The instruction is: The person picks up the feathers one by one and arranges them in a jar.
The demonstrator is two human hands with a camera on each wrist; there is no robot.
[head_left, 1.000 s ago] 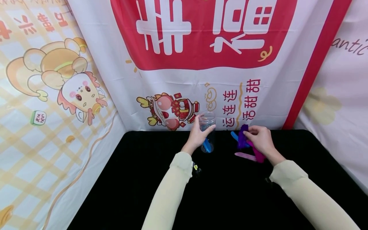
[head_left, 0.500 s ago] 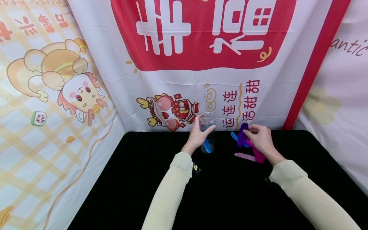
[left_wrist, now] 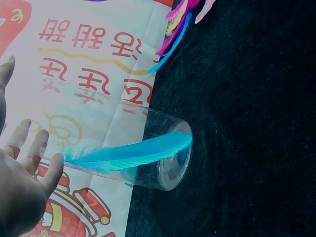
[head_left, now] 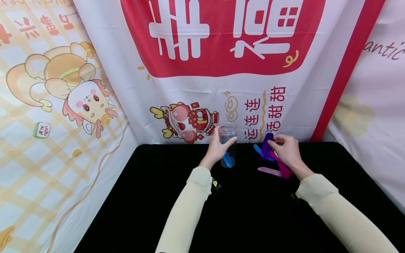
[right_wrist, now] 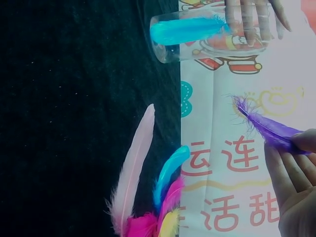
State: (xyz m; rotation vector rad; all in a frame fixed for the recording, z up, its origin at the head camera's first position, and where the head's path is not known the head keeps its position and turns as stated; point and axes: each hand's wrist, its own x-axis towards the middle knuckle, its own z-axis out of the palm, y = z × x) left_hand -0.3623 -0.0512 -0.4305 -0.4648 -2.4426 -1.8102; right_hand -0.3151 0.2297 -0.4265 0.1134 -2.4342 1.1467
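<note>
A clear glass cup (head_left: pixel 229 130) stands upright near the far edge of the black table, one blue feather (left_wrist: pixel 133 153) leaning inside it. My left hand (head_left: pixel 216 147) grips the cup around its upper part, thumb on the near side. To the right, my right hand (head_left: pixel 288 151) pinches a purple feather (right_wrist: pixel 271 129) between thumb and fingers, its fluffy end pointing away from the hand. Below that hand lie loose feathers: a pale pink one (right_wrist: pixel 134 170), a blue one (right_wrist: pixel 169 170), a magenta one (head_left: pixel 285 171) and a yellow one (right_wrist: pixel 170 223).
The black-covered table (head_left: pixel 246 211) ends at a white hanging cloth (head_left: pixel 190 88) with red print, close behind the cup. A yellow checked cloth (head_left: pixel 41 147) hangs on the left, another pale cloth (head_left: pixel 364 116) on the right.
My right hand has risen slightly with the purple feather, now a little higher above the loose ones. The left hand and the cup stay where they were.
</note>
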